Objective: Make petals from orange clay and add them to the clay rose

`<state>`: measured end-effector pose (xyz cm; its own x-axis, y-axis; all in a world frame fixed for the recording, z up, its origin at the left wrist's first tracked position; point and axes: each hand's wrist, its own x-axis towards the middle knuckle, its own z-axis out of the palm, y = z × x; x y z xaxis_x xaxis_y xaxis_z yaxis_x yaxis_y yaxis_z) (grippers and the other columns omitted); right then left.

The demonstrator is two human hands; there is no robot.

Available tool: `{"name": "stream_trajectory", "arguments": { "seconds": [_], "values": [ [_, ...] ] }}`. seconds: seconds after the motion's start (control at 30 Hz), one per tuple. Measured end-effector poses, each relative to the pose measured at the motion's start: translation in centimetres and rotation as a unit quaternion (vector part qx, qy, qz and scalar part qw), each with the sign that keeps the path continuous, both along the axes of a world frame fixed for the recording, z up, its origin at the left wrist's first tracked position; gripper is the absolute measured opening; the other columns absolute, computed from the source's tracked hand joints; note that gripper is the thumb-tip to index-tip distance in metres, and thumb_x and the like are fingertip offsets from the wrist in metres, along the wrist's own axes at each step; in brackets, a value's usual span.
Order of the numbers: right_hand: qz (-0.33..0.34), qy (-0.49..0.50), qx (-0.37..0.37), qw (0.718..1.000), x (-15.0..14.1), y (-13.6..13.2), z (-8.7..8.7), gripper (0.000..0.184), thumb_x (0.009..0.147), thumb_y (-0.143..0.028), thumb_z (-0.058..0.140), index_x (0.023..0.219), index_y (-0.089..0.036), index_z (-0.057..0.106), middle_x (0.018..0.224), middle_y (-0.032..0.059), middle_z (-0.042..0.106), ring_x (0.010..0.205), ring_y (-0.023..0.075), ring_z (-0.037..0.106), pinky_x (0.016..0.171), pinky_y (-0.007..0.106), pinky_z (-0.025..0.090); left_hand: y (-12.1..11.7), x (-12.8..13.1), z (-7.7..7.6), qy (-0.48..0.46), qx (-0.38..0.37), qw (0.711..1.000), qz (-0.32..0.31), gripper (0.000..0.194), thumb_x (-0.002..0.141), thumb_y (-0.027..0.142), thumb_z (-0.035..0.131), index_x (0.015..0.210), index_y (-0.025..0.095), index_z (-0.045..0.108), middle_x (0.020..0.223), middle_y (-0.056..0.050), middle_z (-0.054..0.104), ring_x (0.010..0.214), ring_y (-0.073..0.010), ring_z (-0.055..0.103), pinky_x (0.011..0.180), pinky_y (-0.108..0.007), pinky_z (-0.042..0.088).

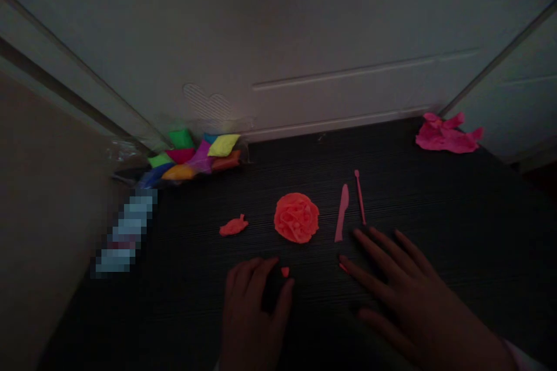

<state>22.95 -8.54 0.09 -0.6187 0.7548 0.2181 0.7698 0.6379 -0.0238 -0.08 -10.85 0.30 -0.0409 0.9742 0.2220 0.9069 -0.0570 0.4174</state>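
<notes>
Dark table [478, 208]; left grip [249, 308] parted, orange bit [285, 272] between.

The left hand [256, 304] curls loosely; the right hand [404, 293] spreads palm-down.

Behind the dark desk [483, 214] stands a white panel [331, 29] with a raised, striped heart [208, 105]. At the far left lie colourful packets [201, 156] in clear plastic, near a blurred-out pale strip [126, 235]; far right, a crumpled pink piece [448, 136].
</notes>
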Motion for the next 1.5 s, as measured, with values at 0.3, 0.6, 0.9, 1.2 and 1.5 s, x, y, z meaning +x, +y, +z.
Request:
{"name": "stream_trajectory", "arguments": {
  "seconds": [0.3,0.6,0.9,1.2,1.5],
  "values": [
    [0.073,-0.044,0.030,0.996,0.2,0.6,0.4,0.055,0.076,-0.054,0.047,0.126,-0.032,0.041,0.128,0.0088,0.047,0.115,0.0290,0.042,0.088,0.049,0.033,-0.2,-0.3,0.1,-0.029,-0.012,0.999,0.006,0.023,0.077,0.031,0.053,0.096,0.020,0.060,0.092,-0.007,0.060,0.088,-0.0214,0.055,0.073,-0.036,0.050],
    [0.096,-0.050,0.002,0.994,0.3,0.6,0.4,0.056,0.076,-0.054,0.047,0.127,-0.033,0.039,0.133,0.0088,0.042,0.119,0.0291,0.039,0.090,0.050,0.032,-0.1,0.3,0.6,-0.020,0.020,1.000,0.004,0.020,0.078,0.029,0.053,0.093,0.018,0.059,0.088,-0.007,0.060,0.084,-0.0208,0.055,0.069,-0.035,0.050],
    [0.050,-0.035,-0.015,0.998,0.5,0.5,0.2,0.055,0.077,-0.051,0.048,0.128,-0.033,0.038,0.134,0.0106,0.039,0.121,0.0300,0.036,0.091,0.053,0.031,0.2,0.6,0.8,-0.020,0.047,0.999,-0.006,0.015,0.078,0.024,0.052,0.090,0.016,0.059,0.084,-0.007,0.060,0.081,-0.0206,0.054,0.067,-0.036,0.049],
    [0.099,0.011,-0.061,0.993,0.5,-0.2,0.3,0.057,0.079,-0.046,0.048,0.132,-0.031,0.031,0.138,0.0115,0.034,0.124,0.0313,0.032,0.092,0.057,0.031,0.2,0.9,0.7,-0.018,0.078,0.996,-0.044,0.015,0.077,0.017,0.053,0.090,0.017,0.059,0.087,-0.006,0.059,0.083,-0.0200,0.052,0.070,-0.035,0.048],
    [-0.087,0.250,-0.107,0.958,1.5,0.6,0.8,0.027,0.086,-0.029,0.041,0.110,-0.022,0.053,0.118,0.0081,0.053,0.108,0.0191,0.050,0.087,0.038,0.045,1.2,4.4,2.6,0.094,0.022,0.976,-0.194,0.022,0.079,0.017,0.052,0.097,0.024,0.061,0.098,-0.001,0.062,0.093,-0.0213,0.048,0.077,-0.040,0.042]
  ]
}}
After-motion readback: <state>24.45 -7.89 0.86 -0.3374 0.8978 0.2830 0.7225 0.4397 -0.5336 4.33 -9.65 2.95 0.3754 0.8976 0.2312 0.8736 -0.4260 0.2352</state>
